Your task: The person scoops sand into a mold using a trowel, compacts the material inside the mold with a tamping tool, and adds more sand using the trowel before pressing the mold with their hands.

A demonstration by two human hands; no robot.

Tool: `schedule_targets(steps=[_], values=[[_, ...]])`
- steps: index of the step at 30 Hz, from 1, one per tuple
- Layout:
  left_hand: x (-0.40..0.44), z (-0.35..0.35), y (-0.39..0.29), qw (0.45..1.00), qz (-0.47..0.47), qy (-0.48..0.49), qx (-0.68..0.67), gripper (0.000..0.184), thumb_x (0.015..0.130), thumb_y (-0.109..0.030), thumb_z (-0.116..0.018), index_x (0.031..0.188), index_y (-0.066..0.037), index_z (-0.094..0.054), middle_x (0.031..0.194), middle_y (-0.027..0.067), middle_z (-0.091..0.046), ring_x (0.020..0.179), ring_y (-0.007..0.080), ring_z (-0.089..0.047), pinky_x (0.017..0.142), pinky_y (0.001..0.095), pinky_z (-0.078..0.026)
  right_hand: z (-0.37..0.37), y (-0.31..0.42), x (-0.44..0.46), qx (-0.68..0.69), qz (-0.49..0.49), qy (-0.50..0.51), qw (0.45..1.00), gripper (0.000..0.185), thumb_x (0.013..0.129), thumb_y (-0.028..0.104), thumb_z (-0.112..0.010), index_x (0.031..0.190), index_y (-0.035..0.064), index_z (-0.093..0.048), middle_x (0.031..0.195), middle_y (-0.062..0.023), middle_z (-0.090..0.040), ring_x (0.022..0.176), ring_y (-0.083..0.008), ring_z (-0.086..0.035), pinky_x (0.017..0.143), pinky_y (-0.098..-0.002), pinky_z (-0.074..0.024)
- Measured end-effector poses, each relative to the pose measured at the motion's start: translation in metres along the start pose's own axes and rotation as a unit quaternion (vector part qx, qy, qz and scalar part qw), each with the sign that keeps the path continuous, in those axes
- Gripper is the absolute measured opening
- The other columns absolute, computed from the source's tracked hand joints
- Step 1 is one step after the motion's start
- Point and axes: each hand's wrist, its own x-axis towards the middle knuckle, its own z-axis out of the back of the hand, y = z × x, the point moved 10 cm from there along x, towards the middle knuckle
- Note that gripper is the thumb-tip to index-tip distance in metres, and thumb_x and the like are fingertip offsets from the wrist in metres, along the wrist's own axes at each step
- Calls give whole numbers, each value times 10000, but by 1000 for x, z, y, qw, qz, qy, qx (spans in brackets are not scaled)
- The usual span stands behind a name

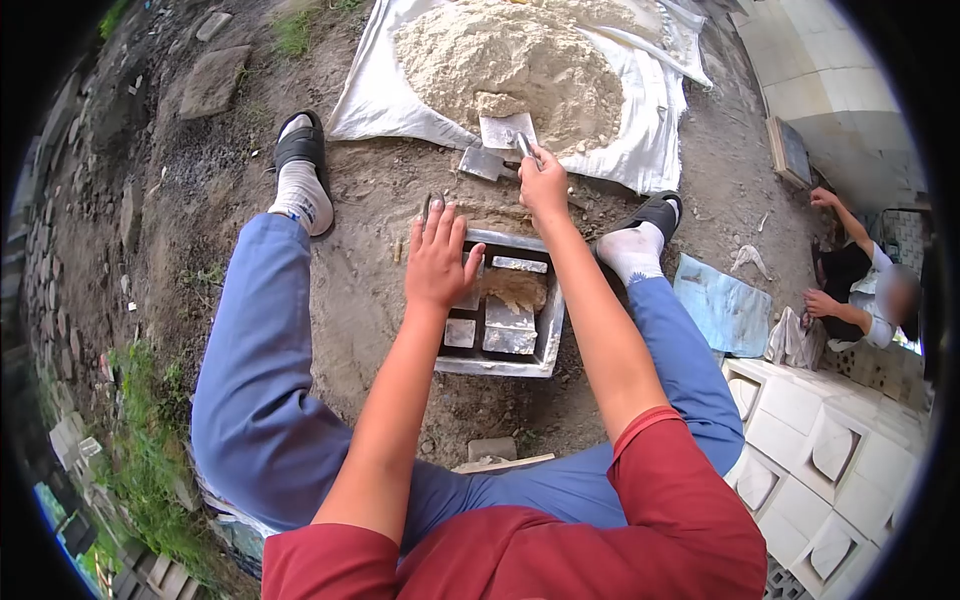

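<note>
My right hand [543, 188] is closed around the handle of a trowel [507, 130]. The trowel's flat blade lies at the near edge of a pale sandy powder heap [510, 55], with some powder on its far end. My left hand [437, 262] lies open, fingers stretched out, over the upper left corner of a square metal mould [495, 369]. Inside the mould are several metal blocks [509, 341] and a patch of brownish material [516, 287]. A second flat metal blade [482, 163] lies on the ground beside the heap. Behind my left fingertips shows a dark curved metal piece [427, 207].
White sheeting [400, 118] lies beneath the heap. My sandalled feet flank the mould. At right another person [868, 290] sits near a blue sheet [722, 305] and stacked pale moulded blocks [800, 440]. Stones and grass [150, 430] cover the left side.
</note>
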Motion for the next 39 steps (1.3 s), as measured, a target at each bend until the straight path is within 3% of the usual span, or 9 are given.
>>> schedule_targets(steps=[4,6,12,14,18,20,27,39], values=[[-1,-2,-2,1000,-9,0,0,489,1021,-417,-555,1350,-57,-594,1528,151,-523,1499,341,-393,1227,514,-286,26,18,-33,28,-12,3,1000,371,995,146,-576,1296,-60,-644,811,3,-644,621,-44,-510,551,-258,-415],[-2,-1,-2,1000,-15,-12,-4,488,1023,-412,-551,1362,-63,-585,1525,148,-528,1501,341,-390,1232,510,-280,38,30,-53,31,-5,23,999,388,1031,152,-546,1388,10,-597,738,27,-566,466,-37,-424,390,-244,-335],[-9,-6,-8,998,-60,8,1,565,1036,-366,-503,1512,-62,-486,1591,125,-470,1533,307,-351,1259,495,-238,96,66,-153,77,8,41,996,412,1046,109,-536,1443,2,-557,778,23,-581,460,-3,-377,402,-201,-302],[-13,-4,-15,995,-100,0,27,589,1039,-351,-475,1549,-60,-438,1613,122,-439,1551,294,-319,1275,488,-202,118,76,-200,84,-51,37,994,426,1050,108,-541,1460,-10,-536,789,19,-582,464,7,-375,403,-196,-304],[-28,-6,-19,993,-101,15,60,647,1030,-316,-446,1619,-72,-336,1696,106,-310,1592,265,-228,1296,473,-135,158,78,-287,65,-80,52,993,449,1055,102,-536,1488,-13,-502,798,16,-584,470,22,-373,406,-189,-309],[-38,-9,-22,992,-103,31,61,669,1027,-304,-424,1642,-82,-284,1728,87,-237,1606,247,-184,1302,472,-100,171,77,-333,15,-117,60,991,433,1035,86,-551,1449,-42,-544,834,44,-585,633,0,-443,536,-194,-355],[-54,-15,-20,992,-88,52,70,686,1030,-332,-389,1658,-99,-239,1746,52,-186,1613,218,-151,1305,502,-67,180,69,-443,41,-194,67,978,426,1036,61,-557,1445,-56,-538,882,30,-602,759,-23,-501,669,-200,-421],[-69,-16,-25,992,-75,59,86,657,1048,-329,-362,1654,-99,-257,1745,50,-192,1613,200,-153,1295,528,-64,164,41,-470,-5,-202,56,978,421,1034,89,-565,1421,-73,-542,983,-11,-657,807,-38,-530,725,-217,-458]])
